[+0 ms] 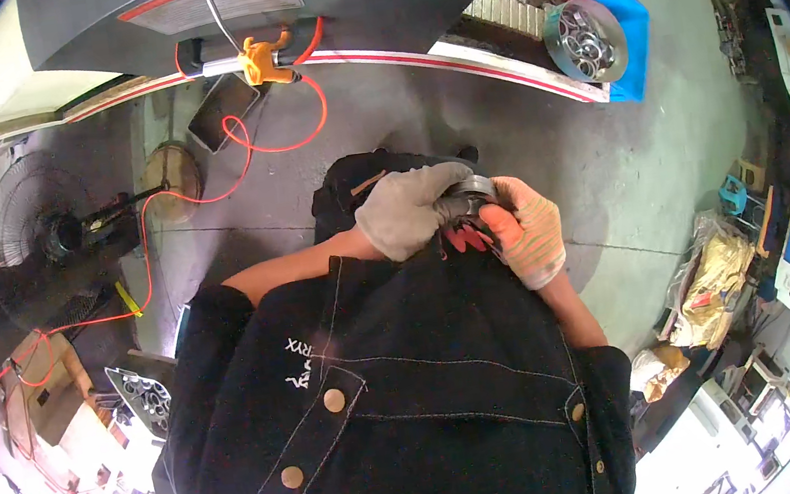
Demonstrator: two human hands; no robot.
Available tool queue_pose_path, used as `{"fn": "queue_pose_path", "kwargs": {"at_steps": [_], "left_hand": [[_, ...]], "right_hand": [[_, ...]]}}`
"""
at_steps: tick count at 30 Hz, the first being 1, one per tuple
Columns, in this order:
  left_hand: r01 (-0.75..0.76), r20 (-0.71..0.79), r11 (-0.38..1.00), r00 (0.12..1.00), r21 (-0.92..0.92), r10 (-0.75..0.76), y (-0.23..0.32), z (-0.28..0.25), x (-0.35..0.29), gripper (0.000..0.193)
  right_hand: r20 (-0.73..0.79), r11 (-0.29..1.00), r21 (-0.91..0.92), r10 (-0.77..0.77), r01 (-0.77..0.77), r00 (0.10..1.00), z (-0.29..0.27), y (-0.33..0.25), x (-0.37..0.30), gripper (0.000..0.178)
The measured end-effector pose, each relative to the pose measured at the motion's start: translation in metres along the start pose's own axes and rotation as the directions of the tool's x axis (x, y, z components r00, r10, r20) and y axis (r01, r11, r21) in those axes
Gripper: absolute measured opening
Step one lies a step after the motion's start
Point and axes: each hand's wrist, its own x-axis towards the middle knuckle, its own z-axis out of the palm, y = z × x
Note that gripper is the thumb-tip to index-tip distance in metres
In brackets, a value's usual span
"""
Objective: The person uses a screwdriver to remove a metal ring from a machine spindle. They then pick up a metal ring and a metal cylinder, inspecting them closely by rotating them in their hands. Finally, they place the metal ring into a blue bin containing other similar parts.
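My left hand [400, 213], in a grey work glove, is closed around one side of a round metal ring-like part [476, 184] in front of my body. On the other side of the part, my right hand [531, 231] grips it, gloved in a striped knit with an orange thumb. Some red and dark shapes [462, 236] show beneath the part, between the two hands; I cannot tell what they are. The fingers partly cover the metal piece.
A grey machine front [362, 9] stands ahead, with an orange air gun [260, 62] and its coiled red hose. At far right, a round container [614, 67] of metal rings sits beside a blue bin [630, 37]. A standing fan [44, 231] is on the left.
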Motion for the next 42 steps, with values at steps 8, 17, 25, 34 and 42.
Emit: {"fn": "queue_pose_path", "kwargs": {"at_steps": [8,17,25,34,42], "left_hand": [[0.19,0.014,0.739,0.971,-0.646,-0.237,-0.015,0.013,0.029,0.048],[-0.269,-0.227,0.945,0.924,0.186,0.308,-0.005,0.005,0.05,0.068],[-0.452,-0.156,0.751,0.799,0.482,0.581,-0.016,0.009,0.065,0.059],[-0.356,-0.21,0.726,0.8,0.588,0.562,-0.003,0.01,0.119,0.029],[-0.296,-0.4,0.836,0.772,0.461,0.494,0.01,0.039,0.149,0.04]], "right_hand": [[-0.15,0.967,0.252,0.068,-0.028,0.986,0.013,0.019,0.035,0.038],[0.152,0.719,0.651,0.19,-0.243,0.97,0.004,0.025,0.044,0.06],[-0.016,0.744,0.652,0.207,-0.146,0.978,0.012,0.033,0.054,0.05],[-0.258,0.35,0.927,0.324,0.138,0.91,0.029,0.054,0.099,0.053],[-0.366,0.346,0.907,0.364,0.24,0.857,0.0,0.081,0.115,0.048]]}}
